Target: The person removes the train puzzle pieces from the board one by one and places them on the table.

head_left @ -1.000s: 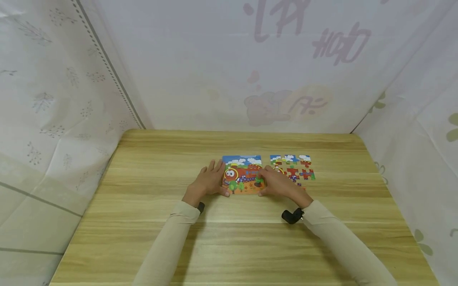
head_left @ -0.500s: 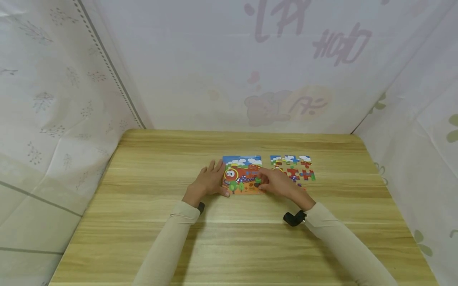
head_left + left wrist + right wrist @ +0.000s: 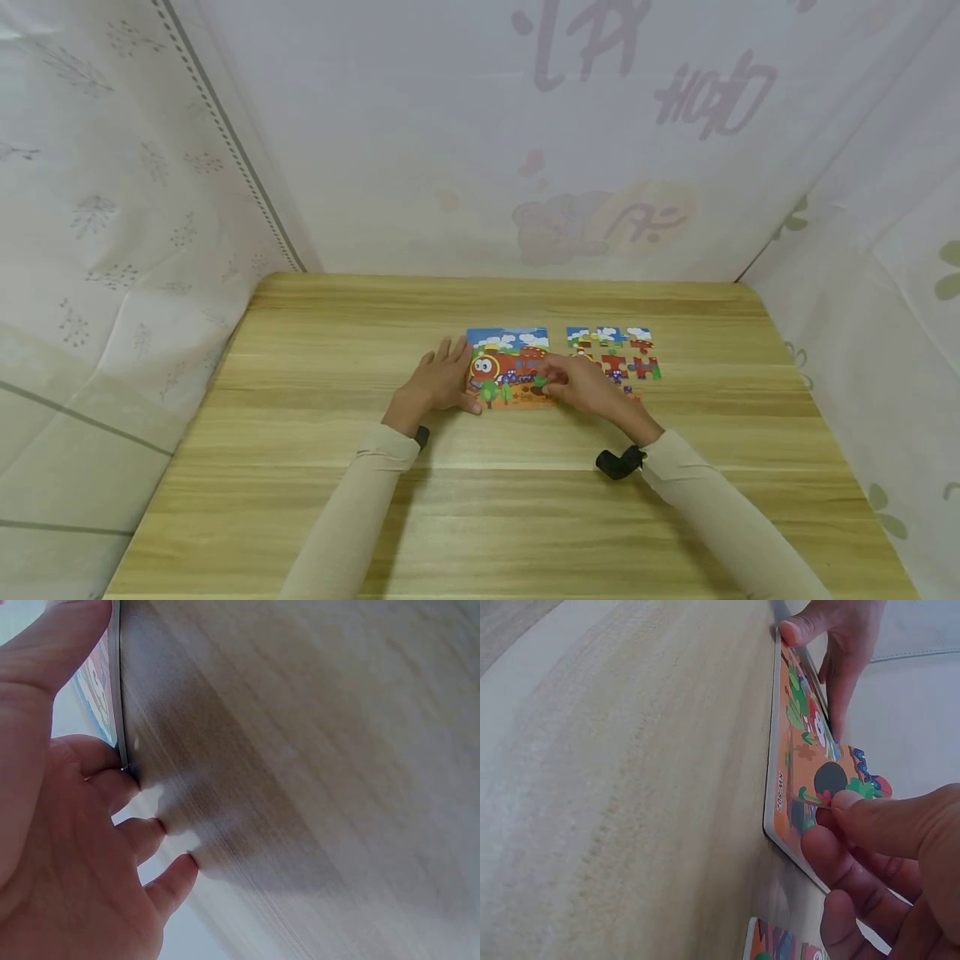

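Observation:
A jigsaw puzzle board (image 3: 508,337) with a red cartoon train lies flat on the table. My left hand (image 3: 437,380) rests against its left side, fingers extended and thumb by the near corner. Seen from the left wrist, the fingertips touch the tabletop beside the board's edge. Over the board's near right corner, my right hand (image 3: 587,388) pinches a puzzle piece (image 3: 829,777) between thumb and index finger. That piece shows a dark round shape, green leaves and orange ground, and is tilted up off the board. Its far side merges with the picture behind it.
Several separated puzzle pieces (image 3: 613,365) lie in loose rows right of the board, partly hidden by the right hand. The wood-grain table (image 3: 495,517) reaches back to a printed fabric wall (image 3: 420,167), with more fabric at both sides.
My right hand has gone from resting along the board's right edge to pinching and lifting a piece at its near right corner. The left hand stays in place.

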{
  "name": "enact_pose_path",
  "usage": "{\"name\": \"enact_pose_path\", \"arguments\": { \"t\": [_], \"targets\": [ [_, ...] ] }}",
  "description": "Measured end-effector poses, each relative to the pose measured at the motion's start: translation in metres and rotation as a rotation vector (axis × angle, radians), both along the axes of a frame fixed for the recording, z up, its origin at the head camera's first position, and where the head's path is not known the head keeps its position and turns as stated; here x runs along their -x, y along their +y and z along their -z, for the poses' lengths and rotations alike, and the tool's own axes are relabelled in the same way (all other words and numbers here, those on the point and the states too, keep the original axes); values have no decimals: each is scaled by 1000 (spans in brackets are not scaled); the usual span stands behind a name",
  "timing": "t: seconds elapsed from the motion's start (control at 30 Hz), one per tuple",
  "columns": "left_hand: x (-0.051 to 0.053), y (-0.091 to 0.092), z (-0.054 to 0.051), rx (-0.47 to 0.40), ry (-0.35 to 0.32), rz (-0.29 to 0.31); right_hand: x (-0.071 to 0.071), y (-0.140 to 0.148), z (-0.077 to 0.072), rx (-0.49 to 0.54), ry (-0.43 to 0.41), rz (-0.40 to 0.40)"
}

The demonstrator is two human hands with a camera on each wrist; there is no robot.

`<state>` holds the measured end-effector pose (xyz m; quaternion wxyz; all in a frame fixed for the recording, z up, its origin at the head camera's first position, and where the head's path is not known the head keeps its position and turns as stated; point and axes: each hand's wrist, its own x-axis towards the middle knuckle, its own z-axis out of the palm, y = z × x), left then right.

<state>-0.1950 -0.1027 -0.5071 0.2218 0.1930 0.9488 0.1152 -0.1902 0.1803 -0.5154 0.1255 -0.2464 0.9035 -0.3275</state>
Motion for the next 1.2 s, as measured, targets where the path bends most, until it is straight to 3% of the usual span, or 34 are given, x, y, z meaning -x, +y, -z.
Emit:
{"name": "enact_pose_path", "arguments": {
  "t": [0.27, 0.67, 0.93, 1.2],
  "targets": [
    [-1, 1, 0, -9, 1, -10, 0, 16, 2, 39, 1, 61],
    [-2, 0, -3, -24, 5, -10, 1, 56, 0, 167, -137, 80],
    [-1, 1, -2, -12, 8, -1, 1, 84, 1, 179, -143, 99],
    [0, 1, -1, 1, 8, 8, -1, 112, -1, 116, -125, 140]
  ]
}}
